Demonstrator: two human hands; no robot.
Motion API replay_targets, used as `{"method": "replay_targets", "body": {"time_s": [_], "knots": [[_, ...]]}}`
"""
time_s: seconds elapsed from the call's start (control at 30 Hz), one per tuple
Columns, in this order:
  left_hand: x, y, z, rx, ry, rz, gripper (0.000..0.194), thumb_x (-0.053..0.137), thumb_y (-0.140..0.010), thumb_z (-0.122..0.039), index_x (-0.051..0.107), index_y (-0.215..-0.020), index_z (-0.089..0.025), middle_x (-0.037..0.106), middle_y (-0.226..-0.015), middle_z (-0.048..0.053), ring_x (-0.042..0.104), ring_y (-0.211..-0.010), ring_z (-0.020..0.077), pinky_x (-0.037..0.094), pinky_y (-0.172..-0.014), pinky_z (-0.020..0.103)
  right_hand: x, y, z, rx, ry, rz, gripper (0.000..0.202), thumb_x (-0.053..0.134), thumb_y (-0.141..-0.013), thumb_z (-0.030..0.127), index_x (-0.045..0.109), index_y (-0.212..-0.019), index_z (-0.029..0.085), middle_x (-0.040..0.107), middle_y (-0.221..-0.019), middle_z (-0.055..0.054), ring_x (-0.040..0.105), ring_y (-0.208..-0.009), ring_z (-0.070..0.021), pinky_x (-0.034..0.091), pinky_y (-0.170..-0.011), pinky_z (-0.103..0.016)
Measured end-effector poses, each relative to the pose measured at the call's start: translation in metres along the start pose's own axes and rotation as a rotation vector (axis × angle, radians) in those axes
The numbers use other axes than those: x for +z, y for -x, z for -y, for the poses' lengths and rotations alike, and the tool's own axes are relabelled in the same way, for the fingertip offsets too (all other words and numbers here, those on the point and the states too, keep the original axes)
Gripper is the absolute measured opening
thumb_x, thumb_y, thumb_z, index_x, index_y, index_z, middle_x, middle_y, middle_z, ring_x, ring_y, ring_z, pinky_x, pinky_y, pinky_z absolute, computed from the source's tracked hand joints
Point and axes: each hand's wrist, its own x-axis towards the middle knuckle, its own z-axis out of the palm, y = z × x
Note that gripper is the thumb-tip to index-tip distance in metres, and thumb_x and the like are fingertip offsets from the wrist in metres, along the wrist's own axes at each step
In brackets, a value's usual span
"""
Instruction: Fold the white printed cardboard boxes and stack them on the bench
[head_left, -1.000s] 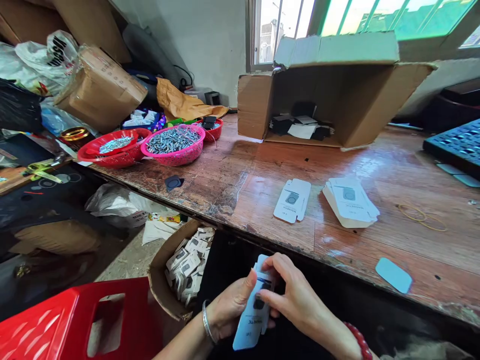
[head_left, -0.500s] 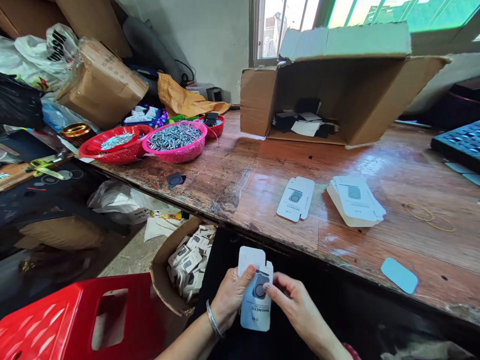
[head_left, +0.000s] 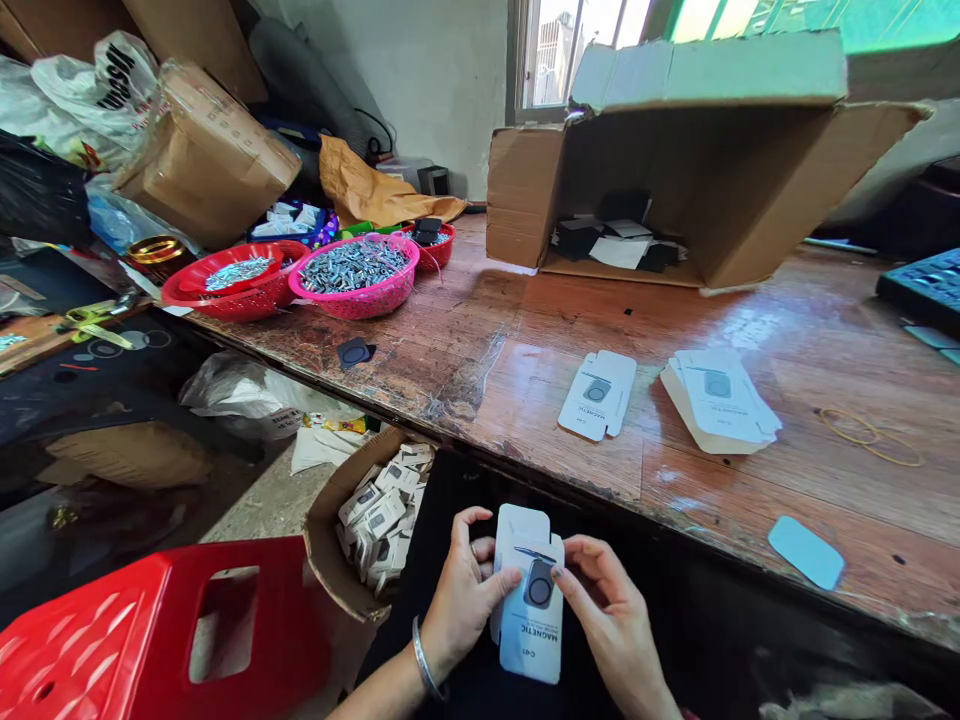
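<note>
Carton point(head_left: 534, 610) lowered slightly, both hands point(head_left: 465, 590) gripping, below table edge point(head_left: 600, 490)

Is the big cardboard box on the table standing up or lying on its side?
On its side. The big cardboard box has its opening facing the camera, so the dark and white pieces inside show, on the table.

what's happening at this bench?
A person holds a small white "MAGNETIC" carton in both hands, left hand and right hand, below the wooden table edge. One flat carton blank and a stack of blanks lie on the table. A floor box holds finished cartons.
</note>
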Motion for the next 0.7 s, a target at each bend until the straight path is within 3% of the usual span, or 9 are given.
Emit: {"method": "replay_targets", "body": {"time_s": [0.1, 0.27, 0.47, 0.6, 0.7], "knots": [[0.002, 0.003, 0.001, 0.1, -0.04, -0.002, 0.06, 0.082, -0.068, -0.03, 0.049, -0.118, -0.025, 0.066, -0.103, 0.005, 0.068, -0.078, 0.0188, 0.053, -0.071, 0.03, -0.003, -0.003, 0.001, -0.029, -0.048, -0.013, 0.026, 0.071, -0.082, 0.039, 0.07, -0.101, 0.021, 0.076, -0.093, -0.007, 0.073, -0.085, -0.0217, 0.061, -0.074, -0.029], [-0.008, 0.005, 0.01, 0.136, -0.076, 0.058, 0.047, 0.081, -0.07, -0.034, 0.061, -0.11, -0.02, 0.068, -0.099, 0.006, 0.065, -0.09, 0.0215, 0.05, -0.082, 0.031, -0.007, -0.005, -0.002, 0.05, -0.015, 0.068, 0.03, 0.071, -0.081, 0.047, 0.074, -0.095, 0.02, 0.076, -0.09, -0.008, 0.072, -0.084, -0.0244, 0.061, -0.074, -0.032], [-0.018, 0.017, 0.014, 0.098, -0.235, 0.067, 0.033, 0.077, -0.073, -0.046, 0.063, -0.081, -0.017, 0.061, -0.073, -0.001, 0.054, -0.068, 0.0144, 0.041, -0.063, 0.023, -0.006, -0.003, 0.005, 0.07, 0.075, 0.226, 0.038, 0.062, -0.086, 0.05, 0.066, -0.068, 0.017, 0.06, -0.07, -0.001, 0.056, -0.064, -0.0156, 0.049, -0.058, -0.025], [-0.016, 0.02, 0.007, 0.123, -0.34, 0.017, 0.035, 0.073, -0.076, -0.049, 0.06, -0.071, -0.017, 0.053, -0.063, -0.003, 0.046, -0.059, 0.0116, 0.035, -0.057, 0.022, -0.007, -0.004, 0.014, 0.032, 0.111, 0.296, 0.037, 0.059, -0.089, 0.046, 0.063, -0.067, 0.018, 0.059, -0.076, -0.003, 0.056, -0.071, -0.0166, 0.047, -0.064, -0.026], [-0.012, 0.02, 0.001, 0.118, -0.318, 0.04, 0.033, 0.072, -0.077, -0.048, 0.061, -0.074, -0.017, 0.059, -0.066, -0.001, 0.053, -0.063, 0.0131, 0.038, -0.06, 0.022, -0.008, -0.008, 0.02, 0.099, 0.049, 0.261, 0.03, 0.065, -0.085, 0.047, 0.064, -0.077, 0.019, 0.059, -0.073, -0.001, 0.055, -0.068, -0.016, 0.048, -0.062, -0.026]]}}
